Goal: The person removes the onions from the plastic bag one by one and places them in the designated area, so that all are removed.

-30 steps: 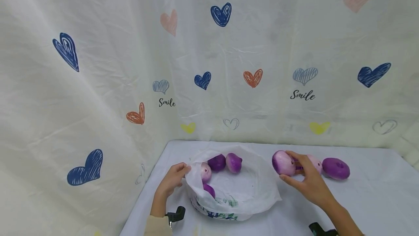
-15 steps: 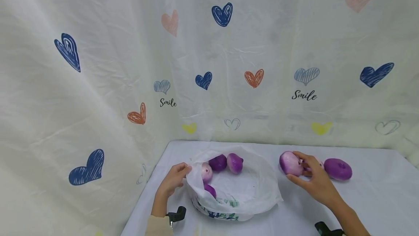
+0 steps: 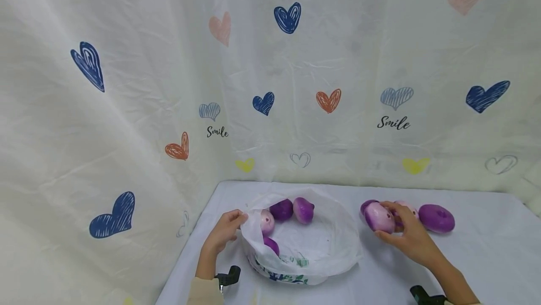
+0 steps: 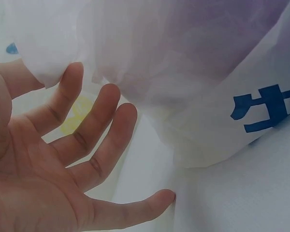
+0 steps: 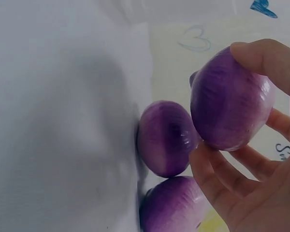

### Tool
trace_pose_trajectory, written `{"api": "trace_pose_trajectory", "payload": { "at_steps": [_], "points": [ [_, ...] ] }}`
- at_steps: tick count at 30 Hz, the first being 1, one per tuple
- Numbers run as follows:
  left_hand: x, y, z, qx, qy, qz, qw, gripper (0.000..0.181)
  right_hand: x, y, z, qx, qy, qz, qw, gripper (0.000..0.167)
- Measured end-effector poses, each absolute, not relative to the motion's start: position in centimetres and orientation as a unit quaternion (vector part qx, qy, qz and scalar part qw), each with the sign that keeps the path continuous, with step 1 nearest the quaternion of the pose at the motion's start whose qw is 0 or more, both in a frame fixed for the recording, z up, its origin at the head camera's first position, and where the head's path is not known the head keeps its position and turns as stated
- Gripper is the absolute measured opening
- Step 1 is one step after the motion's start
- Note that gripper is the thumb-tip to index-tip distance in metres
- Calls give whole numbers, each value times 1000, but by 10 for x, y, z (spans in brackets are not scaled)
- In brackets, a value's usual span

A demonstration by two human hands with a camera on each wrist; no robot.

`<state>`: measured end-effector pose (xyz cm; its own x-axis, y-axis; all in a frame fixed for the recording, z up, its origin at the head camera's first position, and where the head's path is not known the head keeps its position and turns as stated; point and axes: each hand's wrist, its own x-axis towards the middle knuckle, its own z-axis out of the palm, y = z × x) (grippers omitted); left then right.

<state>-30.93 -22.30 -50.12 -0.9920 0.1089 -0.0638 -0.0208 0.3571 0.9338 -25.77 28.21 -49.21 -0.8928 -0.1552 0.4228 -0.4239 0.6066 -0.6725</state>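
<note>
My left hand (image 3: 225, 230) pinches the rim of a white plastic bag (image 3: 321, 248) between thumb and index finger; its other fingers are spread in the left wrist view. Inside the wide-mouthed bag lie several purple onions (image 3: 303, 211), one of them pale pink (image 3: 266, 222). To the right of the bag, my right hand (image 3: 409, 237) grips a purple-and-pink onion (image 5: 232, 101), thumb on one side and fingertips on the other. Just behind it is a darker onion (image 5: 166, 137), partly hidden in the head view.
Further right on the white-covered table (image 3: 486, 258), a pale onion (image 3: 407, 205) sits partly behind my right hand, beside a flattened purple onion (image 3: 437, 218). A white curtain (image 3: 346, 60) printed with hearts hangs along the back and left.
My right hand has shifted a little right and toward me with its onion. A darker onion behind the gripped one has come into sight. The left hand and bag look still.
</note>
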Motion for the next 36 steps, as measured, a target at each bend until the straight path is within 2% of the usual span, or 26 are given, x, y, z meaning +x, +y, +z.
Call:
{"api": "trace_pose_trajectory", "payload": {
  "at_steps": [18,36],
  "points": [
    [-311,-225,-502,22,822,566,58,31,-263,297,-507,162,-888,420,94,71],
    [-310,-224,-501,24,819,571,59,30,-263,304,-521,163,-896,406,70,71]
  ]
}}
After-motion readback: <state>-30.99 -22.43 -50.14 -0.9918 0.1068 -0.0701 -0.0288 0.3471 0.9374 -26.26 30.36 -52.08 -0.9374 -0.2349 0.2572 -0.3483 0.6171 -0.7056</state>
